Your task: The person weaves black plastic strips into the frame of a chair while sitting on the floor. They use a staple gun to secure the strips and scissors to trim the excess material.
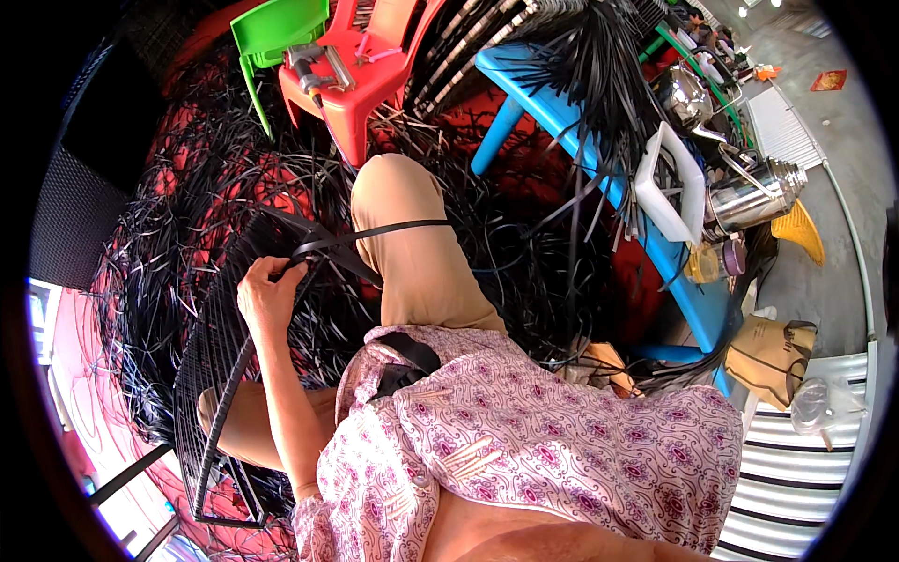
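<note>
My left hand (269, 298) is closed at the upper corner of a black frame (228, 403) strung with rows of thin black strands. Between its thumb and fingers it pinches a flat black strip, partly hidden by the fingers. From beside this hand a black plastic strip (403, 227) runs to the right across my raised knee. The frame leans against my legs on the left. Bare skin of my right arm (562, 543) shows along the lower edge, but the right hand lies outside the picture.
Loose black strips (178, 234) cover the red floor. Ahead, a nail gun (323, 70) rests on a red plastic chair (361, 117) beside a green chair (281, 28). A blue table (679, 272) on the right carries black strips, with a metal flask (758, 197) and a bag (773, 354) nearby.
</note>
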`<state>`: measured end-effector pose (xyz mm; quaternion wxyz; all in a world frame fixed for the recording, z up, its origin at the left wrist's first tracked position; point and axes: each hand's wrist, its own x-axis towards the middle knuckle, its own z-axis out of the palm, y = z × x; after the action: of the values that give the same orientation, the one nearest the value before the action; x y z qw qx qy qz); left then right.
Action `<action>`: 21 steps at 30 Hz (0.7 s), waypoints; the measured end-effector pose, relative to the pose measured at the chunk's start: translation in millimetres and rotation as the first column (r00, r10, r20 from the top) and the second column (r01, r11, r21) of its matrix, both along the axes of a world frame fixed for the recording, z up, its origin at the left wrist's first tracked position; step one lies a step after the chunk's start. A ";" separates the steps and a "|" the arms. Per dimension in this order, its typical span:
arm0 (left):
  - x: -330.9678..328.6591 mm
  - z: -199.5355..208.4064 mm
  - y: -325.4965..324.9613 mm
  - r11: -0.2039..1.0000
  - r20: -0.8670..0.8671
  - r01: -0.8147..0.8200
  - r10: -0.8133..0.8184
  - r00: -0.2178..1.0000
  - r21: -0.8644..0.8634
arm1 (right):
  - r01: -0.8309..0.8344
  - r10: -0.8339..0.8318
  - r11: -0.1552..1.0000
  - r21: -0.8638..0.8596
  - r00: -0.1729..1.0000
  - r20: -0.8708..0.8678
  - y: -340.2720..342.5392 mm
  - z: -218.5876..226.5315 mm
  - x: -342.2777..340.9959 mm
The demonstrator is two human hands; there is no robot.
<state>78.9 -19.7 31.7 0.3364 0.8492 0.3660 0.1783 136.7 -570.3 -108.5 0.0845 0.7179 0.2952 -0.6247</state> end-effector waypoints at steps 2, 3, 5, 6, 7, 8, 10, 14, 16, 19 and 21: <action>-0.1 3.5 2.8 1.000 0.016 -0.020 0.020 1.000 -0.006 | 0.017 -0.017 1.000 -0.003 1.000 -0.025 15.8 10.4 13.1; -1.3 -3.2 5.1 1.000 0.066 -0.023 0.023 0.998 -0.008 | 0.017 -0.017 1.000 -0.008 0.999 -0.040 24.4 18.4 21.8; -8.8 -5.4 9.3 0.999 0.070 -0.011 0.008 0.998 0.040 | -0.006 0.002 0.999 -0.037 0.994 -0.114 43.4 34.6 37.4; -9.2 -6.9 10.5 0.998 0.062 -0.012 0.009 0.998 0.058 | -0.017 0.007 0.998 -0.063 0.987 -0.160 51.4 46.1 46.4; -4.7 -10.5 10.5 0.995 0.093 0.012 -0.021 0.995 0.096 | -0.023 0.000 0.994 -0.105 0.978 -0.210 56.1 62.8 58.3; -5.2 -14.8 8.5 0.991 0.089 0.031 -0.043 0.995 0.129 | -0.027 -0.014 0.988 -0.152 0.965 -0.263 63.0 78.9 72.3; -8.5 -11.4 7.4 0.991 0.006 0.006 -0.007 1.000 0.136 | 0.026 -0.067 0.976 -0.215 0.980 -0.186 93.0 116.2 155.2; -12.2 -21.0 4.0 0.988 -0.006 -0.030 0.031 1.000 0.151 | 0.362 -0.495 0.850 0.384 0.798 0.344 209.1 207.7 301.7; -14.0 -17.3 -1.1 0.986 0.016 -0.055 0.053 0.998 0.159 | 0.190 -0.487 0.693 0.696 0.835 0.257 295.8 233.9 329.7; -13.4 -16.1 -0.4 0.986 0.020 -0.069 0.067 0.998 0.150 | -0.042 -0.096 0.532 0.846 0.989 0.109 440.0 291.6 323.2; -12.6 -16.7 -1.8 0.987 -0.010 -0.085 0.088 0.996 0.135 | -0.107 0.008 0.471 0.876 0.993 0.117 515.4 305.1 301.7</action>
<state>66.2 -21.4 15.1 0.2674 0.8546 0.3924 0.2101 438.3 -54.9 196.6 -0.2610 0.6780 0.5936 -0.3461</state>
